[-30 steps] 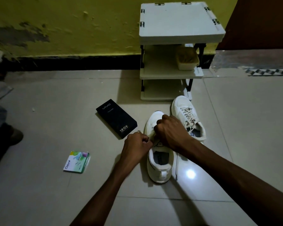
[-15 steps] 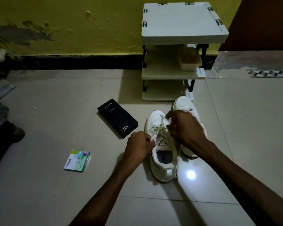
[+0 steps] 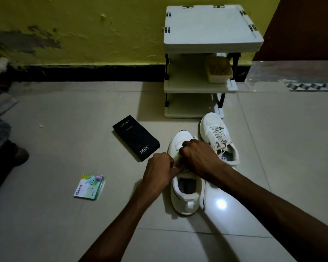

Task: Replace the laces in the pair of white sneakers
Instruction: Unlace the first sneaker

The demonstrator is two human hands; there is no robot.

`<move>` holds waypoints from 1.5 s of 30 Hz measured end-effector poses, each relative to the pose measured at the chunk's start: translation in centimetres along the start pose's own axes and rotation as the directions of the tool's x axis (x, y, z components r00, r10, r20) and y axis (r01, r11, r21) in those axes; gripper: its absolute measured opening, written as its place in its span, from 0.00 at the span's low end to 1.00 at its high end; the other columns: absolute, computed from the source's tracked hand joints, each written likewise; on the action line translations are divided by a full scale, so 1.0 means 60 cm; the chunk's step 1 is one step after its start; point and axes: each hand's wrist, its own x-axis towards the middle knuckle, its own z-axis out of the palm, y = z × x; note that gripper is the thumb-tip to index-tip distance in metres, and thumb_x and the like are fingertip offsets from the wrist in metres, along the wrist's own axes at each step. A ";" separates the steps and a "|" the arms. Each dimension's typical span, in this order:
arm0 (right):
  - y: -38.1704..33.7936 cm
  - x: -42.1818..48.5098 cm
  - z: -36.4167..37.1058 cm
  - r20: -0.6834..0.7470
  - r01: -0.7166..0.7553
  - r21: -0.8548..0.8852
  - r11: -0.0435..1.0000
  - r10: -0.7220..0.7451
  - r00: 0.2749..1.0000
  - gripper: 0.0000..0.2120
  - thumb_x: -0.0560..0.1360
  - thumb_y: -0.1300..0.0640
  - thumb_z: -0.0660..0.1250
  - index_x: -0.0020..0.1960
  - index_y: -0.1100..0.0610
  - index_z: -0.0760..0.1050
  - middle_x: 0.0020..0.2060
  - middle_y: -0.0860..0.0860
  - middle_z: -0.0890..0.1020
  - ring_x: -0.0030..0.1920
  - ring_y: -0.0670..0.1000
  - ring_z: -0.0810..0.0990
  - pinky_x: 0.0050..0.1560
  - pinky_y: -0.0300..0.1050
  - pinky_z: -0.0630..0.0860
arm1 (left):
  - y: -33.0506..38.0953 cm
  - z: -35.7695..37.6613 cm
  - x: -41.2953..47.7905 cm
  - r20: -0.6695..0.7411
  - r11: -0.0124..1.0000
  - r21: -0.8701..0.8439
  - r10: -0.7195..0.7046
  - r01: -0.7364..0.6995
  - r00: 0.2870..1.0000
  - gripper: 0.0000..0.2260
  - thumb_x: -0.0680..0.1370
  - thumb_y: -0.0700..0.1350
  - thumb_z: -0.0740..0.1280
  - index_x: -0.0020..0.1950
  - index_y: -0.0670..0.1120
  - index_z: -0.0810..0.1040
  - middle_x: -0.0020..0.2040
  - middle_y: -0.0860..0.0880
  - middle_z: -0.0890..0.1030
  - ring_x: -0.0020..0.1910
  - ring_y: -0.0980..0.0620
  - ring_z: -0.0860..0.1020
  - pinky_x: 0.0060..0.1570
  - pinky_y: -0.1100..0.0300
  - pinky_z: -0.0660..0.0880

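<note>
Pale glossy floor tiles [image 3: 64, 224] fill most of the view. They meet a black skirting [image 3: 83, 72] under a peeling yellow-green wall [image 3: 102, 35], and a dark reddish-brown door [image 3: 301, 25] shows at the upper right. Against the wall stands a white plastic three-tier rack [image 3: 212, 29], with a tan oblong container [image 3: 218, 71] on its middle shelf.

Both sneakers sit on the floor in front of the rack, toes toward it. The far white sneaker [image 3: 212, 123], fully laced, has its toe just short of the rack's lowest shelf, and the person's right forearm covers part of its heel end. The near white sneaker [image 3: 186, 203] lies just left of it, heel toward the person. Its opening is in plain view, while both hands hide its lacing area. The right hand [image 3: 199, 156] is balled over the forefoot, fingers curled round a pale lace [image 3: 178, 158], of which only a short bit shows between the hands. The left hand [image 3: 159, 169] has its fingers curled onto the left edge of the same sneaker's throat, gripping it.

A black rectangular phone box [image 3: 135, 138] printed "vivo" lies flat to the left of the near white sneaker's toe, near it but apart. Farther left, well apart, lies a small green-and-white "Odonil" packet [image 3: 89, 187].
</note>
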 end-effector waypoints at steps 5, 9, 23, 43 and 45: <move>0.030 -0.002 -0.020 -0.378 -0.181 0.360 0.915 0.320 0.869 0.09 0.73 0.59 0.67 0.35 0.60 0.78 0.31 0.56 0.79 0.32 0.57 0.79 0.35 0.47 0.75 | -0.006 0.006 0.003 -0.039 1.000 0.028 -0.004 0.005 0.999 0.12 0.74 0.49 0.68 0.40 0.40 0.78 0.40 0.41 0.81 0.41 0.43 0.80 0.35 0.57 0.69; 0.058 -0.010 -0.050 -0.342 -0.338 0.786 0.518 0.819 0.462 0.08 0.73 0.54 0.69 0.36 0.56 0.81 0.29 0.49 0.81 0.31 0.46 0.78 0.39 0.40 0.75 | -0.012 0.010 -0.007 -0.036 0.999 -0.027 0.019 -0.020 0.999 0.13 0.74 0.50 0.68 0.38 0.40 0.80 0.38 0.39 0.80 0.40 0.41 0.80 0.37 0.52 0.72; 0.017 -0.012 -0.047 0.473 -0.420 0.880 -0.223 0.312 0.824 0.13 0.79 0.57 0.55 0.44 0.59 0.75 0.24 0.50 0.65 0.22 0.48 0.60 0.26 0.38 0.57 | -0.006 0.006 -0.013 -0.012 0.995 -0.094 -0.016 0.015 1.000 0.16 0.75 0.46 0.67 0.29 0.45 0.69 0.30 0.41 0.74 0.37 0.42 0.78 0.33 0.57 0.66; 0.075 0.001 -0.066 -0.218 -0.474 0.568 0.673 0.679 0.701 0.05 0.70 0.58 0.71 0.45 0.52 0.84 0.38 0.52 0.85 0.37 0.52 0.82 0.39 0.43 0.79 | 0.002 0.012 -0.021 -0.016 1.000 0.006 -0.018 0.019 1.000 0.16 0.74 0.49 0.69 0.30 0.45 0.67 0.38 0.38 0.78 0.42 0.39 0.79 0.35 0.54 0.68; 0.067 0.005 -0.057 -0.070 -0.427 0.679 0.597 0.632 0.772 0.07 0.72 0.60 0.69 0.48 0.52 0.83 0.40 0.50 0.84 0.39 0.49 0.81 0.39 0.38 0.76 | 0.006 0.015 -0.020 -0.038 1.000 -0.010 -0.008 0.008 0.999 0.10 0.75 0.51 0.69 0.39 0.45 0.79 0.42 0.42 0.82 0.45 0.44 0.80 0.39 0.57 0.71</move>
